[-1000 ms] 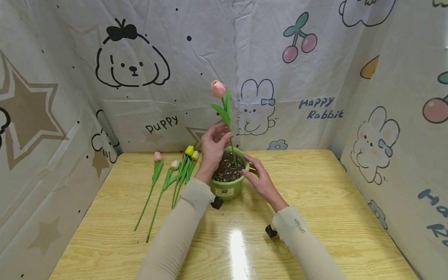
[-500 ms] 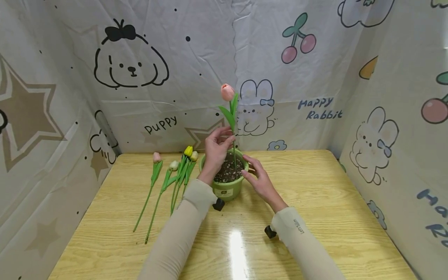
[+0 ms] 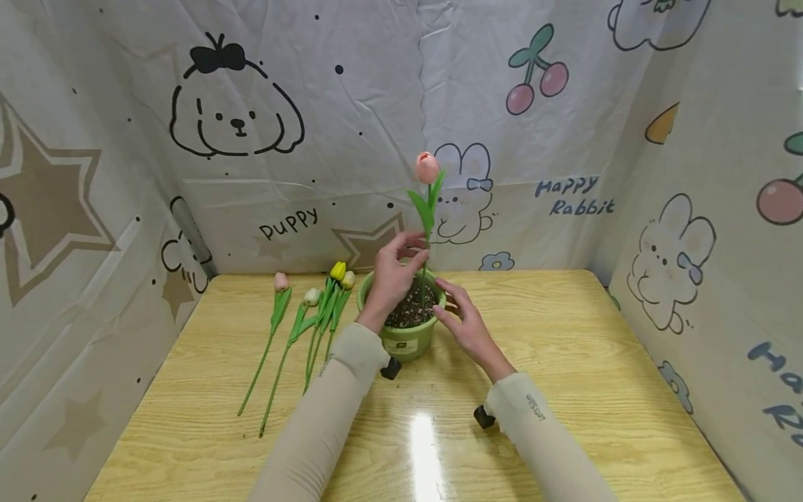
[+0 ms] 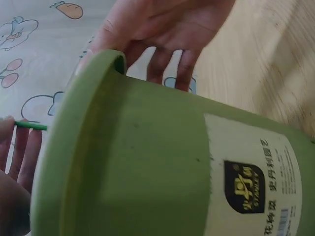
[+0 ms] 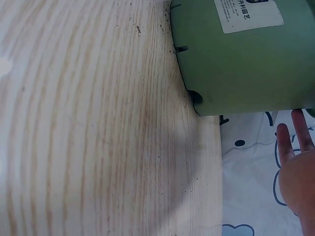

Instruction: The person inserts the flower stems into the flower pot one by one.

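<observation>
The pink tulip (image 3: 427, 218) I hold has swung clockwise since a second ago: its bloom leaned toward eleven o'clock from its foot, and now it stands at almost exactly twelve. My left hand (image 3: 394, 280) has shifted toward three o'clock with it, thumb and fingertips pinched on the stem below the leaves. My right hand (image 3: 467, 323) hasn't moved; at three o'clock on the green pot (image 3: 422, 340) I keep thumb and fingers spread around the rim, bracing it. The stem's foot meets the soil (image 3: 404, 315) toward the three o'clock side; how deep it goes, I can't tell. To my judgement, the change leaves the stem straighter, but with my pinch on it, I can't say it would stand by itself. At nine o'clock from the pot, more tulips (image 3: 321, 307) lie on the table (image 3: 539, 335), untouched by me.
</observation>
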A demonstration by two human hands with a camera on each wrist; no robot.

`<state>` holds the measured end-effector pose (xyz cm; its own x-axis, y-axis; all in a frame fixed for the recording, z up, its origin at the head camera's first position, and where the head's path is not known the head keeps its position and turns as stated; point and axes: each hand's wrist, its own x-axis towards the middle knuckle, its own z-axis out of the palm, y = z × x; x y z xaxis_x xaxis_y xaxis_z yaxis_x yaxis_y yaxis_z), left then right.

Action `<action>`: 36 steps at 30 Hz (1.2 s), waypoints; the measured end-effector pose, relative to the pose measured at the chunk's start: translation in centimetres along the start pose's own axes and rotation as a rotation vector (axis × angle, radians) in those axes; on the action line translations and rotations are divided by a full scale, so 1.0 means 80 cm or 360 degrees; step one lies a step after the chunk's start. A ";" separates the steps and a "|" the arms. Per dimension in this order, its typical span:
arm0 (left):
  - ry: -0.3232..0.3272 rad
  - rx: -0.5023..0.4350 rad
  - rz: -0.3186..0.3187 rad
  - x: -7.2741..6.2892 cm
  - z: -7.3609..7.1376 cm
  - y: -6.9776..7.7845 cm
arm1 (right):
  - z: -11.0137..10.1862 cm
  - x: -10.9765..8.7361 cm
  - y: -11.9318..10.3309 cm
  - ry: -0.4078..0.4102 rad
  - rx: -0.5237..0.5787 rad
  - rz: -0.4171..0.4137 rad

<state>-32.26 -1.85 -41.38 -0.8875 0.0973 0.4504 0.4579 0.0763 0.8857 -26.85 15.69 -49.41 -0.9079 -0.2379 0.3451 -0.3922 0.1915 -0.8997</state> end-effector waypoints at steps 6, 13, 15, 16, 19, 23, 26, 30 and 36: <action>-0.0122 0.0127 -0.0003 -0.005 0.000 0.001 | -0.001 -0.003 -0.020 -0.0026 -0.0015 0.0017; -0.0036 0.0022 0.0030 -0.003 0.001 -0.003 | 0.001 0.002 0.018 0.0016 0.0007 0.0011; 0.0003 0.0032 0.0059 -0.002 0.001 -0.003 | 0.001 0.003 0.021 0.0019 0.0009 0.0013; 0.0011 0.0039 0.0061 -0.001 0.001 -0.003 | 0.000 0.003 0.022 0.0020 0.0014 0.0014; 0.0009 0.0039 0.0042 -0.001 0.001 -0.002 | -0.001 0.003 0.023 0.0016 0.0023 0.0016; 0.0007 0.0023 0.0017 -0.001 0.002 -0.001 | -0.001 0.004 0.021 0.0011 0.0009 0.0015; 0.0006 0.0055 0.0038 -0.001 0.001 -0.001 | 0.000 0.004 0.017 0.0010 0.0006 0.0018; -0.0005 0.0094 0.0049 -0.003 0.001 -0.001 | -0.001 0.001 -0.005 -0.0008 0.0019 0.0021; -0.0038 0.0126 0.0035 -0.004 0.001 -0.003 | -0.001 -0.003 -0.028 -0.0027 0.0018 0.0034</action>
<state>-32.10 -1.84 -41.77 -0.8762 0.1235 0.4659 0.4807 0.1518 0.8636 -25.80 15.43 -47.46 -0.9134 -0.2502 0.3211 -0.3709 0.1863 -0.9098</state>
